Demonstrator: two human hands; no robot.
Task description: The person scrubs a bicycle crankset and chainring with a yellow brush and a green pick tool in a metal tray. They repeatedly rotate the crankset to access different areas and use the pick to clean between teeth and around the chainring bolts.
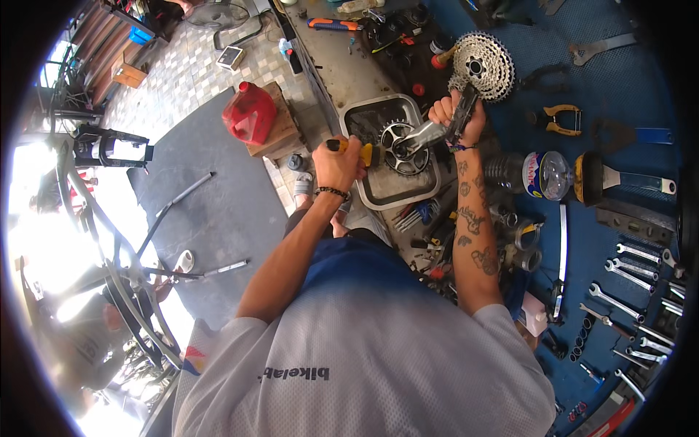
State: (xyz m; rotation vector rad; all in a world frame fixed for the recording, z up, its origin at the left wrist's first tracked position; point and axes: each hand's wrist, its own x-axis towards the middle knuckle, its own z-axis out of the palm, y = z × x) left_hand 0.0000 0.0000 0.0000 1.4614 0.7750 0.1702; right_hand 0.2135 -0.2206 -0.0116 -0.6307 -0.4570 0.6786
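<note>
Bicycle crankset with a round, toothed black-and-silver metal chainring is up at one o'clock from the middle of my view, over the shallow rectangular silver metal tray on the worn grey counter. With the chainring as the hub of the dial, my left hand is at nine o'clock, its fingers curled tightly round a short yellow-and-black handled tool. That tool points at the chainring's near side; whether it touches the teeth, I can't tell. At two o'clock, the fingers of my right hand are clasped about the dark outer end of the crankset's arm, which slants from the ring's centre up to my grip.

Farther out between one and two o'clock is a round, many-toothed silver metal cassette. Just short of three I have yellow-handled pliers, and just past it a clear plastic bottle with a coloured label. Silver metal wrenches lie towards four, a blue-and-orange utility knife at eleven, and a red plastic fuel can between nine and ten.
</note>
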